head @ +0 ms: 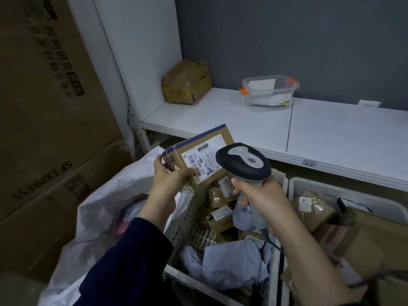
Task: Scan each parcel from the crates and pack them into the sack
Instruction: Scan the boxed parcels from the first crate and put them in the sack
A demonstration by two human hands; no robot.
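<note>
Cardboard parcel (199, 151), clutched in the left grip (167, 181), faces the scanner (242, 161) clasped in the right grip (262, 197). Scanning now; sack (99, 208) probably next.

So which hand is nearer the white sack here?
Left. The left hand, gripping the boxed parcel, is at the sack's open edge; the right hand, holding the scanner, is over the crate beside it.

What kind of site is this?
Likely a courier parcel depot: crates of parcels, a barcode scanner in the right hand aimed at the labelled box in the left hand, SF Express cartons stacked alongside.
</note>
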